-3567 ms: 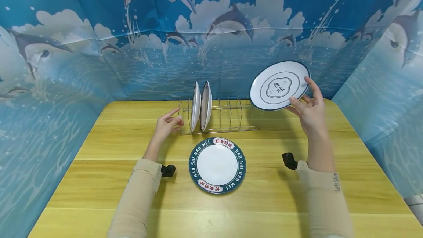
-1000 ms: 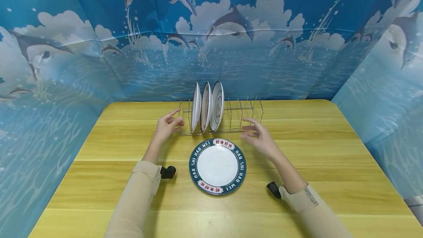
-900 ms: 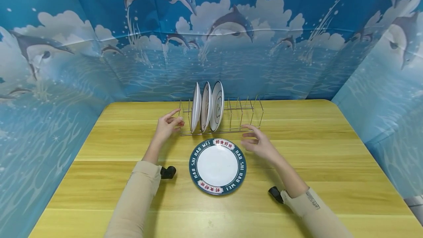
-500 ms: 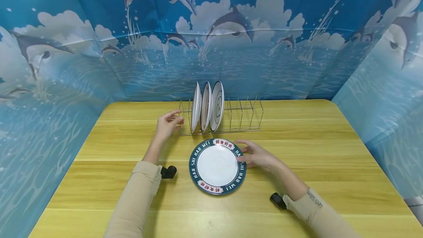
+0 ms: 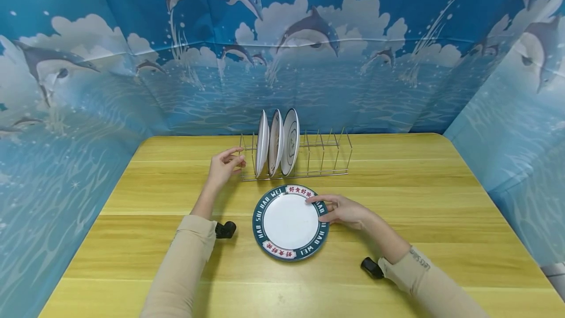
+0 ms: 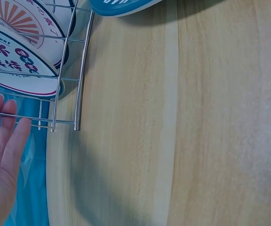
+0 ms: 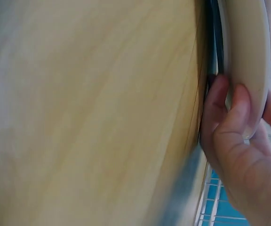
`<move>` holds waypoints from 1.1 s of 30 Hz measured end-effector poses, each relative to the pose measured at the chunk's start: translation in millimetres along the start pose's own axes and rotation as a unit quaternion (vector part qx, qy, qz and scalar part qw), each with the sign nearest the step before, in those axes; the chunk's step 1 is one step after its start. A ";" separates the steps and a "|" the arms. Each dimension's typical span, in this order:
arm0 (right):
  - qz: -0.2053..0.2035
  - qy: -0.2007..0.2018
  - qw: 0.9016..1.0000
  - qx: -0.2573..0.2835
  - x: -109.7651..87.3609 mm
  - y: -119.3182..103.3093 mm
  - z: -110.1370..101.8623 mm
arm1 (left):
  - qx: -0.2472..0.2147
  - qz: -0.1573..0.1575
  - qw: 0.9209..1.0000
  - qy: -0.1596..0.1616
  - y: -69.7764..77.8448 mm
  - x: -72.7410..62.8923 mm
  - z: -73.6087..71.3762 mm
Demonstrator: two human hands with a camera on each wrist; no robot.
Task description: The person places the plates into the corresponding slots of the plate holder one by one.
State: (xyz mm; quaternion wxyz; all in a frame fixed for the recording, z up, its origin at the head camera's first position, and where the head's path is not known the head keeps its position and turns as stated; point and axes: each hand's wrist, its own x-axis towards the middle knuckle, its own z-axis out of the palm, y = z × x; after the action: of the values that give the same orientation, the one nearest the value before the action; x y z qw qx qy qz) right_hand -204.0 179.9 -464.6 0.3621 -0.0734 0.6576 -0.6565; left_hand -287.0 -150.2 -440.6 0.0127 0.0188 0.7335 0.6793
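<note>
A round plate [image 5: 290,222] with a white middle and a dark green lettered rim lies at the table's centre. My right hand [image 5: 346,211] grips its right rim, thumb and index finger over the top. In the right wrist view, fingers [image 7: 239,106] curl at the plate's pale underside [image 7: 248,47], and a dark blue edge shows beside it. My left hand [image 5: 222,166] holds the left end of a wire dish rack [image 5: 324,174], and its fingers [image 6: 13,141] reach the end wires in the left wrist view. Three plates [image 5: 290,144] stand upright in the rack's left part.
The yellow wooden table [image 5: 132,249] reaches up to a blue dolphin-print cloth [image 5: 198,92] behind and at both sides. Bare wire dividers [image 5: 336,153] stand in the rack's right part. Black wrist cameras [image 5: 372,268] sit at both cuffs.
My right hand, earlier holding a white plate aloft, has left it upright in the rack as the third. It has come down to the green-rimmed plate's right edge. The left hand stays put.
</note>
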 end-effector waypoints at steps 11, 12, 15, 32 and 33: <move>-0.037 -0.083 0.995 0.043 -5.7 -0.2 -8.1 | -0.013 -0.006 1.000 0.005 0.3 -1.1 0.9; -0.040 -0.087 0.994 0.047 -7.2 -1.0 -8.4 | -0.013 -0.006 1.000 0.006 0.3 -1.1 0.9; -0.048 -0.100 0.992 0.059 -12.6 -3.7 -10.8 | -0.012 -0.006 1.000 0.004 -0.4 -1.0 0.7; -0.193 -0.048 0.980 -0.016 -73.2 -59.7 -60.6 | -0.020 -0.008 1.000 0.002 -0.7 -2.0 0.4; -0.203 -0.039 0.978 -0.021 -77.6 -65.7 -62.1 | -0.020 -0.007 1.000 0.001 -0.7 -2.0 0.4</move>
State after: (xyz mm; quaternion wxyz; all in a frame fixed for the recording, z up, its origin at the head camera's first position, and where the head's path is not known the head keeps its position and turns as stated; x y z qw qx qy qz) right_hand -208.0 266.3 -382.6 0.2450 -0.2389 0.6281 -0.6989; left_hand -285.0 -150.0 -441.4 0.0173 0.0123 0.7199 0.6938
